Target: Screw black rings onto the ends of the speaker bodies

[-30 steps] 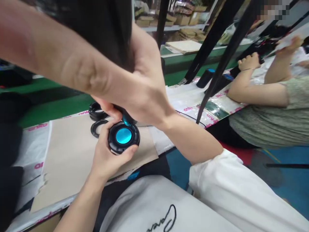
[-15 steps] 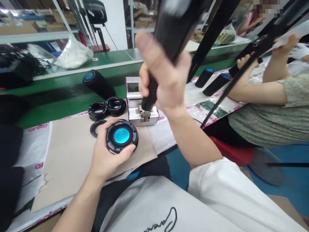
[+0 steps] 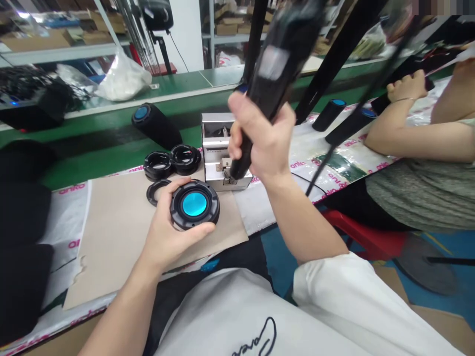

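Fingers and thumb of my left hand (image 3: 170, 230) are wrapped round a black round speaker (image 3: 195, 203) with a blue centre, its face turned up over the cardboard sheet (image 3: 111, 232). My right hand (image 3: 263, 138) grips a black electric screwdriver (image 3: 272, 74), tilted with its lower end in front of a silver-and-black screw feeder box (image 3: 217, 148). The tip is at the box's front opening; whether it touches a screw cannot be seen. Several black rings (image 3: 158, 165) lie behind and left of the speaker.
A black cylinder with a blue end (image 3: 158, 126) leans behind the rings. More cylinders (image 3: 329, 114) stand to the right, near a co-worker's arm (image 3: 403, 136). A clear plastic bag (image 3: 124, 76) sits on the back ledge. A red stool (image 3: 371, 237) is at lower right.
The view has shifted slightly, so most things sit further right. The screwdriver remains at the feeder box in my right hand, and my left hand still holds the speaker.
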Tool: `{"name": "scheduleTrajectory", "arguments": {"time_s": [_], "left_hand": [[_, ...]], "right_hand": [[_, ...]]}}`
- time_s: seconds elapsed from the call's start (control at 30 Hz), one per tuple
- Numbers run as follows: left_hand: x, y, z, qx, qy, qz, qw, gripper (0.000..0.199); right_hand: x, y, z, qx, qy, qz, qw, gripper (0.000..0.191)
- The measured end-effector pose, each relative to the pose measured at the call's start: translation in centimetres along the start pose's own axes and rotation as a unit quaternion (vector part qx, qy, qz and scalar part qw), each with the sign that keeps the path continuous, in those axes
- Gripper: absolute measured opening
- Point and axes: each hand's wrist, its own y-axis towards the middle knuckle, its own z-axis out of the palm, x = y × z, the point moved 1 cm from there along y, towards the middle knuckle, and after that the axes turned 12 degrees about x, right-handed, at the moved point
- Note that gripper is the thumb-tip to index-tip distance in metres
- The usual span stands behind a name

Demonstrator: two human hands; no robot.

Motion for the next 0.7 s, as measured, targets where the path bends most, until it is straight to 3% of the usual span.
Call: {"name": "scheduleTrajectory", "arguments": {"time_s": [0.1, 0.23, 0.47, 0.57, 0.67, 0.7], "left_hand": [[0.4, 0.0, -0.2, 0.008, -0.015, 0.004, 1.000, 0.090], [0.5, -0.1, -0.2, 0.007, -0.020, 0.000, 1.000, 0.094], [0.6, -0.1, -0.1, 0.010, -0.053, -0.016, 0.998, 0.100], [0.7, 0.0, -0.1, 0.011, -0.060, -0.022, 0.998, 0.106], [0.7, 0.1, -0.1, 0.014, -0.062, -0.016, 0.998, 0.113], [0.7, 0.2, -0.1, 0.014, -0.061, -0.013, 0.998, 0.114]], "right_hand": [[0.9, 0.6, 0.7, -0.040, -0.033, -0.045, 0.998, 0.062], [0.0, 0.7, 1.4, -0.025, -0.040, -0.012, 0.999, 0.062], [-1.4, 0.0, 0.7, 0.002, 0.004, 0.020, 1.000, 0.051], [0.4, -0.2, 0.8, -0.001, 0.034, 0.043, 0.999, 0.047], [4.3, 0.3, 1.5, -0.044, 0.068, -0.045, 0.996, 0.040], [5.7, 0.6, 1.9, -0.017, 0.085, -0.064, 0.994, 0.037]]}}
